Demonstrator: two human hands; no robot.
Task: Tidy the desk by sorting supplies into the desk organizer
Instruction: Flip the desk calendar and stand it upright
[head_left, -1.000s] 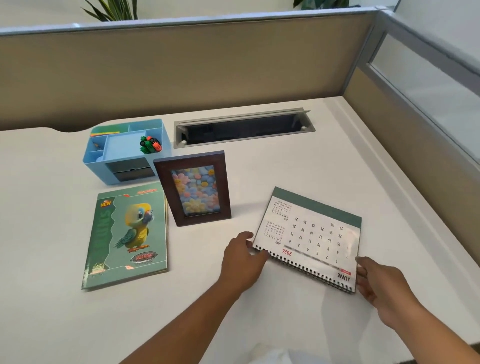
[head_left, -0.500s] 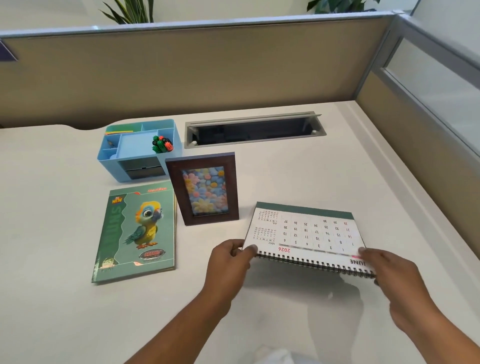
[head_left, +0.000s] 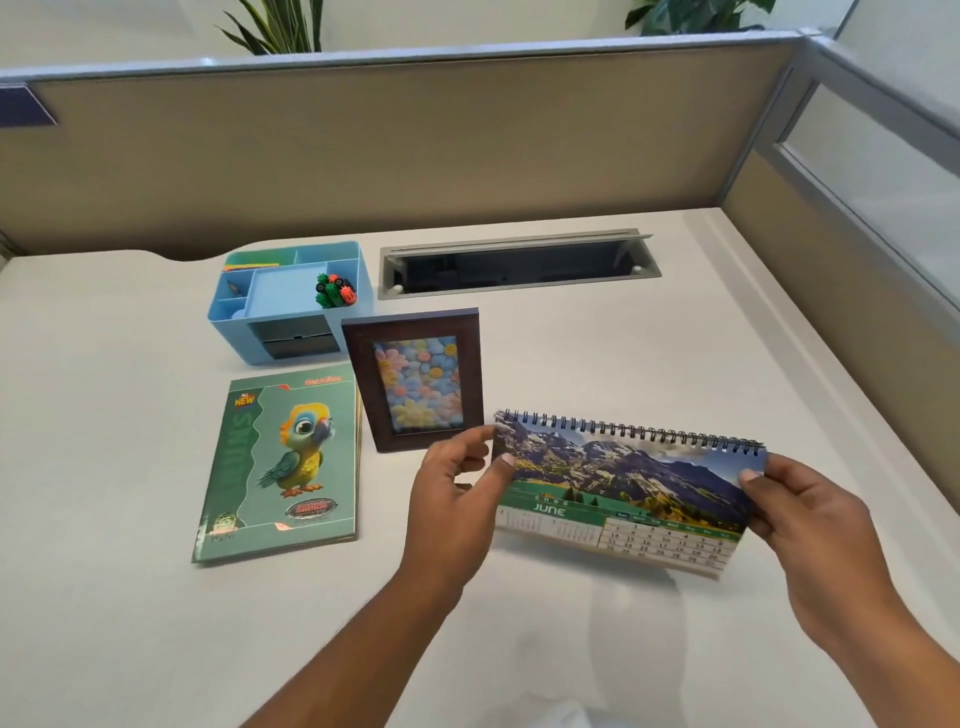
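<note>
A spiral-bound desk calendar (head_left: 623, 488) with a mountain photo and "JUNE" faces me, raised above the desk with its spiral edge on top. My left hand (head_left: 457, 499) pinches its left edge and my right hand (head_left: 810, 525) grips its right edge. The light blue desk organizer (head_left: 223, 317) stands at the back left, holding green and orange markers (head_left: 335, 291) and coloured paper. A dark wooden photo frame (head_left: 415, 379) stands in front of it. A green notebook (head_left: 283, 467) with a parrot cover lies flat to the left.
A grey open cable tray (head_left: 519, 265) is set into the white desk (head_left: 649, 353) behind the calendar. Beige partition panels (head_left: 415, 145) close off the back and right sides. Plants (head_left: 280, 26) show above the back panel.
Both hands lifted the calendar off the desk and flipped it over, so the spiral edge now sits on top and the mountain picture faces me.
</note>
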